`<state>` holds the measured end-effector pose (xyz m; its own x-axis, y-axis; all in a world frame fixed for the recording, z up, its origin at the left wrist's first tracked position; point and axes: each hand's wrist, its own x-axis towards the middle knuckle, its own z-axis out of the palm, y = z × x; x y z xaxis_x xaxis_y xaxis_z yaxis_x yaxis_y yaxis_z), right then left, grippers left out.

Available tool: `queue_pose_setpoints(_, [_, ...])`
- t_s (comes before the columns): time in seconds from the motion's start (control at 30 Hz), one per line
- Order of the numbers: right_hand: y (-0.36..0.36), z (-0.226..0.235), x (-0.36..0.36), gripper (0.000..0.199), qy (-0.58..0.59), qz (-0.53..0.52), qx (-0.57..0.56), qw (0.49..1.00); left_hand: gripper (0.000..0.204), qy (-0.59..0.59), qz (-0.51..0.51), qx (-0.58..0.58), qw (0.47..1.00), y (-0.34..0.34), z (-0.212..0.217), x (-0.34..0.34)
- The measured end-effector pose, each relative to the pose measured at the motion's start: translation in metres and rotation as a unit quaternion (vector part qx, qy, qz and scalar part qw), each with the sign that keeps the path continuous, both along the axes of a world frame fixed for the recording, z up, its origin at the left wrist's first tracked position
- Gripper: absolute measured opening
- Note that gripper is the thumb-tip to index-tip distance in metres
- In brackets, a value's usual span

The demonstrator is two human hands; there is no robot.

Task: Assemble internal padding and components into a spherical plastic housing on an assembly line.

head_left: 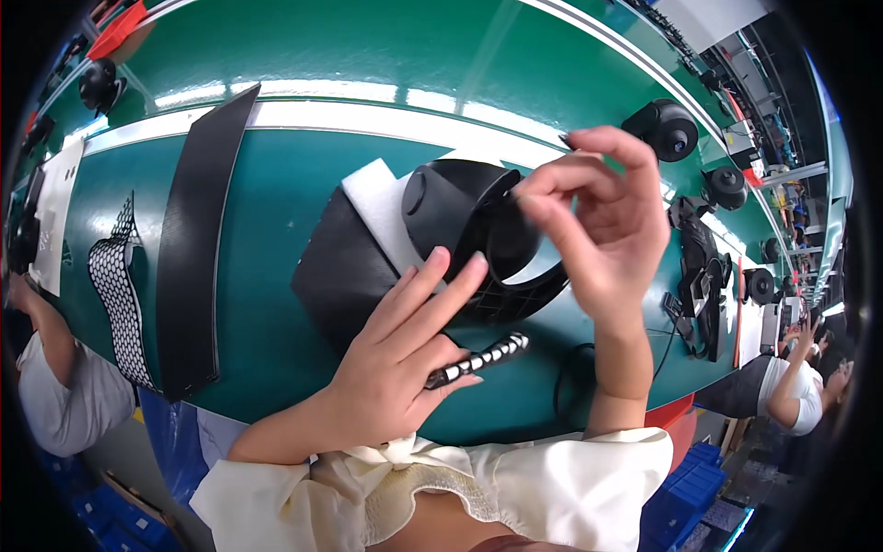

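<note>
My left hand (395,359) lies against a black, rounded plastic housing (441,198), two fingertips on its near side. Between that hand's lower fingers sits a narrow black strip with white dots (501,352). My right hand (607,212) is raised at the housing's right side, thumb and forefinger pinched close to its dark upper edge. Whatever is in the pinch is too small or blurred to make out. Under the housing are a white foam pad (375,189) and a black angular block (336,262). The housing has a curved, ribbed lower rim (515,302).
Left on the green table (276,202) lie a long black panel (198,248) and a curled sheet of white dots (120,285). Black round units (667,129) stand at the far right, near black parts with cables (704,285). Other people sit at both sides.
</note>
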<state>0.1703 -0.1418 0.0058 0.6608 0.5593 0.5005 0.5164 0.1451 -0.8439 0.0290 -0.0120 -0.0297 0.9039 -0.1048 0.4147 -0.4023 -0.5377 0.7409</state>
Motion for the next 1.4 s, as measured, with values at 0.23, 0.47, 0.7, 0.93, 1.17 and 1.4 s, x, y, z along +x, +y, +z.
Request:
queue_pose_setpoints(0.23, [0.001,-0.009,0.008,0.042,-0.132,0.02,-0.025,0.991,0.022,-0.002,0.014,0.019,1.0,-0.004,-0.004,0.005])
queue_pose_setpoints(0.47, [0.005,-0.015,0.006,0.037,-0.171,-0.03,0.016,0.985,0.022,0.015,0.023,0.045,0.999,-0.005,-0.002,0.006])
queue_pose_setpoints(0.7, [0.002,-0.013,0.001,0.029,-0.556,-0.128,-0.111,0.814,0.021,0.013,0.025,-0.012,1.0,-0.003,-0.005,0.007])
queue_pose_setpoints(0.93, [-0.012,-0.008,0.023,0.037,-0.222,-0.019,-0.054,0.973,0.02,0.007,0.024,-0.016,1.0,-0.005,-0.003,0.008])
queue_pose_setpoints(1.17, [0.017,-0.002,0.006,0.072,0.168,0.059,-0.015,0.984,0.02,0.012,0.025,-0.012,1.0,-0.002,-0.003,0.007])
queue_pose_setpoints(1.4, [0.012,-0.002,0.009,0.062,0.145,0.08,-0.013,0.986,0.019,0.008,0.029,-0.021,0.999,-0.003,-0.003,0.009])
